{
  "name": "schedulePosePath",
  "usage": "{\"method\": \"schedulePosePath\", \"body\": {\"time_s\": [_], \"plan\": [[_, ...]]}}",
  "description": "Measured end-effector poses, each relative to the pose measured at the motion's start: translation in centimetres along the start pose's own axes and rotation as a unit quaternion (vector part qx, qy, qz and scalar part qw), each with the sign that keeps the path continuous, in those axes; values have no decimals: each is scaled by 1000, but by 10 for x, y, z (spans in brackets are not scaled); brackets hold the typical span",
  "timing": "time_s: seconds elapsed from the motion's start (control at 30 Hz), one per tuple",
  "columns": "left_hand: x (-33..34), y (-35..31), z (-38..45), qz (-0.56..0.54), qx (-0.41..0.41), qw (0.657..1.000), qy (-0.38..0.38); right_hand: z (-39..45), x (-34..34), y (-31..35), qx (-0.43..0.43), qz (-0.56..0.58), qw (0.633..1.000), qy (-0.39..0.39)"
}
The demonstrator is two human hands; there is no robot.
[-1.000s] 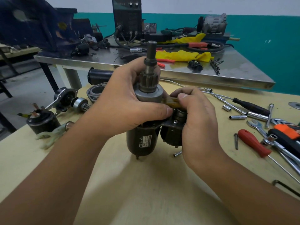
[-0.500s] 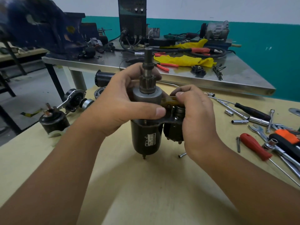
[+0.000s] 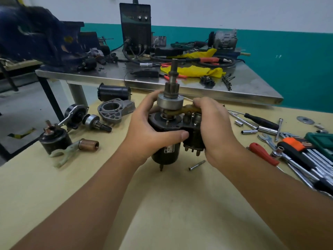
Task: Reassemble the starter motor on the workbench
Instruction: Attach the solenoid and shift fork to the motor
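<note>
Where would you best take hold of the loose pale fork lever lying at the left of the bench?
Grip the pale fork lever at its narrow shank, probably from above with a pinch across its width. It lies flat on the workbench, forked end toward the near edge, its other end at the copper sleeve, so the shank offers the thinnest and most open span.

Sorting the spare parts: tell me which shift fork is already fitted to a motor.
The yellowish-brown fork, held by the right hand, sits under the pinion gear on the held motor. The pale green fork lies loose on the table, joined to a copper plunger.
</note>
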State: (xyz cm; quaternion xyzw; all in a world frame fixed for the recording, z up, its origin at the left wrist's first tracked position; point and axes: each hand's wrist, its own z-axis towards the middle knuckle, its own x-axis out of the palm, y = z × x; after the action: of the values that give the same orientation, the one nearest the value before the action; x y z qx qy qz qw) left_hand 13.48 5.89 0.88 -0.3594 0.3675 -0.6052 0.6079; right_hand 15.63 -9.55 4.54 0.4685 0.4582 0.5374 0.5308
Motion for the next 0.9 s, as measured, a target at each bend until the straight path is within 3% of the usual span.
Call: {"method": "schedulePosePath", "body": {"time_s": [0.1,0.17,0.27,0.33,0.43,0.5,0.53,0.67,0.77,0.9], "plan": [[2,5,-2,33,13,998,-43,15,-29,15,-9,-71,997,28],[1,7,-2,21,-1,997,-70,24,-64,28,-16,-118,993,-24],[-1,9,-2,-26,-4,995,-96,15,-125,32,-44,-289,956,-36],[0,9,-2,-53,2,992,-113,0,-161,27,-26,-459,887,44],[4,8,-3,-61,14,992,-114,-32,-198,23,28,-662,735,140],[6,7,-4,-52,19,992,-110,-49,-209,15,48,-701,690,176],[8,6,-5,-47,26,992,-110,-56,-212,8,50,-697,690,187],[20,2,-5,-78,37,985,-148,-63,-212,-18,-1,-621,769,148],[25,-1,-6,-99,38,981,-161,-61,-205,-28,-26,-618,776,124],[31,-1,-9,-26,53,991,-117,-60,-196,-37,-46,-618,778,104]]}}
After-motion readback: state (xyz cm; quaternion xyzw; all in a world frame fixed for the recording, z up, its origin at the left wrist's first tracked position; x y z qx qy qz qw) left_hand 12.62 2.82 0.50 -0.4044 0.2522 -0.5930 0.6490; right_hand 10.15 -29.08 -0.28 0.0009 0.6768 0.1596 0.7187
